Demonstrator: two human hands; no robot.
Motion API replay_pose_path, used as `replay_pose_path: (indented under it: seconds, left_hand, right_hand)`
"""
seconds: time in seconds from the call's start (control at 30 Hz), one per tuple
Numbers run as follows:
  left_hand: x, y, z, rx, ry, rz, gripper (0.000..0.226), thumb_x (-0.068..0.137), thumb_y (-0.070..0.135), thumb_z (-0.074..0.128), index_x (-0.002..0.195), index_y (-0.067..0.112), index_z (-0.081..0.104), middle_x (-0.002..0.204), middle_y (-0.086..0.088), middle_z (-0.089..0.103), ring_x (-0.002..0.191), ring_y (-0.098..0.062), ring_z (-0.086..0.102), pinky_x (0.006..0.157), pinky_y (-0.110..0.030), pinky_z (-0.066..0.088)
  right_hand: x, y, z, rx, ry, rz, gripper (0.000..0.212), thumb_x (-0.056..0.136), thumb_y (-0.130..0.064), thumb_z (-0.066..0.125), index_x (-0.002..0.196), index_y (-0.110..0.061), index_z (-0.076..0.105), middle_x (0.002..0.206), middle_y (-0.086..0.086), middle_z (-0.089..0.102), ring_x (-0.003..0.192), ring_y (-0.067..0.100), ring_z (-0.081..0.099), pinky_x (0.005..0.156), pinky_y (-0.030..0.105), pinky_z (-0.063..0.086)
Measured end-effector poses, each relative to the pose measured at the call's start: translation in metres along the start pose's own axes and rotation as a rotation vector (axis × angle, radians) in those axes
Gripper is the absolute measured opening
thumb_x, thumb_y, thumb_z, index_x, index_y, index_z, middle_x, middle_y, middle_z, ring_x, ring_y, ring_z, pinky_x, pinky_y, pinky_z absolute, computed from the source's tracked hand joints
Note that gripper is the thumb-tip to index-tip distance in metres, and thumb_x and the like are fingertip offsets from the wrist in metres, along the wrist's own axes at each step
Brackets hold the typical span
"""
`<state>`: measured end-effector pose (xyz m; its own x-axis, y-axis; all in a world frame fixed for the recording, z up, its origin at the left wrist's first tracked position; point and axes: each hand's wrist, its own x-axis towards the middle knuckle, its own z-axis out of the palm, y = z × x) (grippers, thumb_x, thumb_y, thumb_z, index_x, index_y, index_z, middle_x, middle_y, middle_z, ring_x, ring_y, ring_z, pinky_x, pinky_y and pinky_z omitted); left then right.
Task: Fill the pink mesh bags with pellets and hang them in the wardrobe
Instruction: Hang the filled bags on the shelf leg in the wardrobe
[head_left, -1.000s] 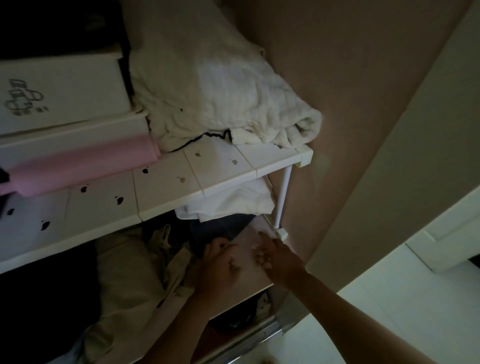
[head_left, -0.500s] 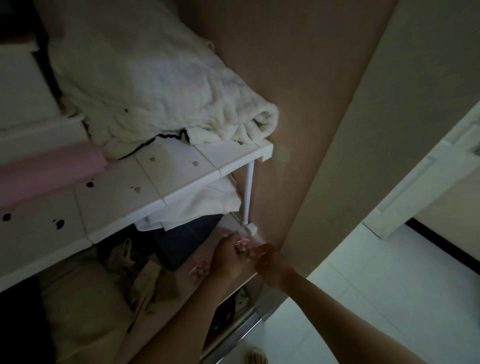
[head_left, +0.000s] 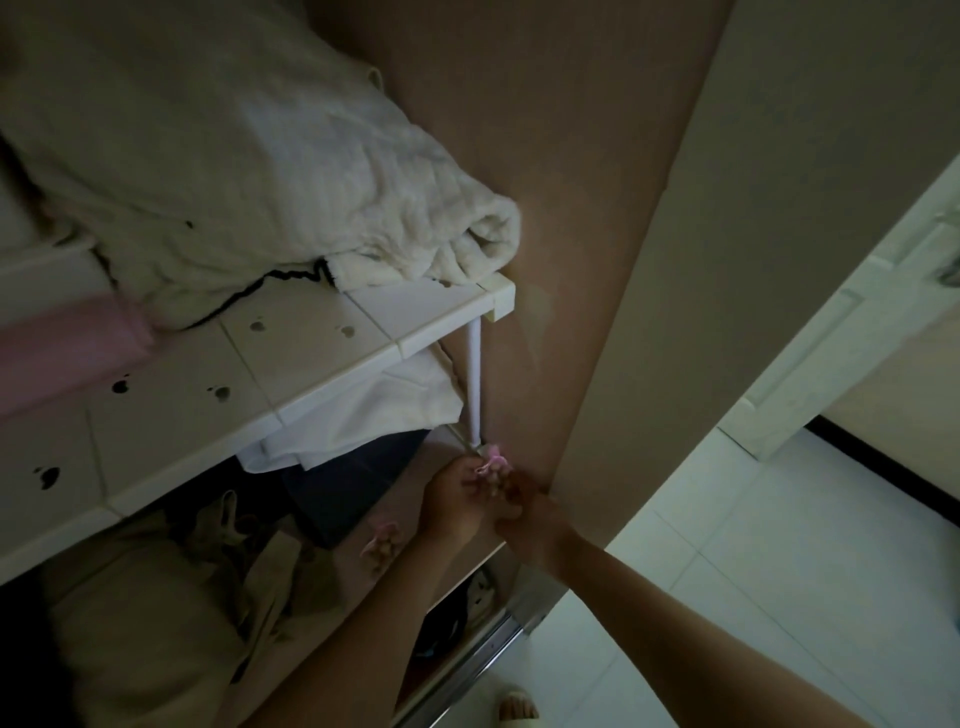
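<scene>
Pinkish-brown board is seen as the wardrobe side wall (head_left: 571, 208), the largest surface in view. Next to it, a bulky cream quilted blanket (head_left: 260, 171) is piled on a white plastic shelf (head_left: 291, 364) pierced with small heart-shaped holes. The shelf's corner is carried by a thin white post (head_left: 474, 384).

At the foot of that post both hands are brought together. The left hand (head_left: 452, 501) is curled around a small pink mesh bag (head_left: 492, 464), which is held just beside the post's base. The right hand (head_left: 527, 522) is pressed in close from the other side. In the dim light it cannot be told whether its fingers pinch the bag or its cord.

A second pink mesh pouch (head_left: 383, 540) is left lying on the lower wardrobe board (head_left: 402, 493), near the left forearm. It looks lumpy, so it is judged to be filled already.

Filling therefore appears finished for these two. The held bag is judged to be in the middle of being fastened to the post, not yet hung. The lying pouch is still to be hung, and any further bags cannot be seen.
</scene>
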<state>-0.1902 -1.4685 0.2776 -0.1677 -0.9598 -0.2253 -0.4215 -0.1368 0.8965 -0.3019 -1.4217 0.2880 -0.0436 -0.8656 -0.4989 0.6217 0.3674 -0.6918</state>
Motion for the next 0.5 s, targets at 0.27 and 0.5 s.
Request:
replay_pose_path:
  seconds: [0.27,0.5]
  left_hand:
    - [-0.025,0.01,-0.045,0.169,0.15,0.031,0.034,0.089,0.002,0.06,0.121,0.012,0.063,0.107,0.002,0.062,0.1,-0.018,0.062,0.086,-0.029,0.052]
    - [-0.076,-0.018,-0.091,0.273,0.382,-0.008,0.01,0.088,0.014,0.058,0.087,0.024,0.06,0.085,0.009,0.06,0.076,-0.008,0.058,0.066,-0.023,0.047]
  right_hand:
    - [-0.002,-0.002,0.006,-1.026,0.202,-0.111,0.049,0.091,-0.006,0.056,0.138,-0.015,0.041,0.125,0.002,0.05,0.114,0.026,0.056,0.084,0.025,0.043]
    - [-0.012,0.022,0.045,-1.501,-0.242,-0.392,0.014,0.1,-0.005,0.043,0.11,-0.01,0.052,0.064,-0.002,0.054,0.059,0.016,0.058,0.052,0.019,0.044]
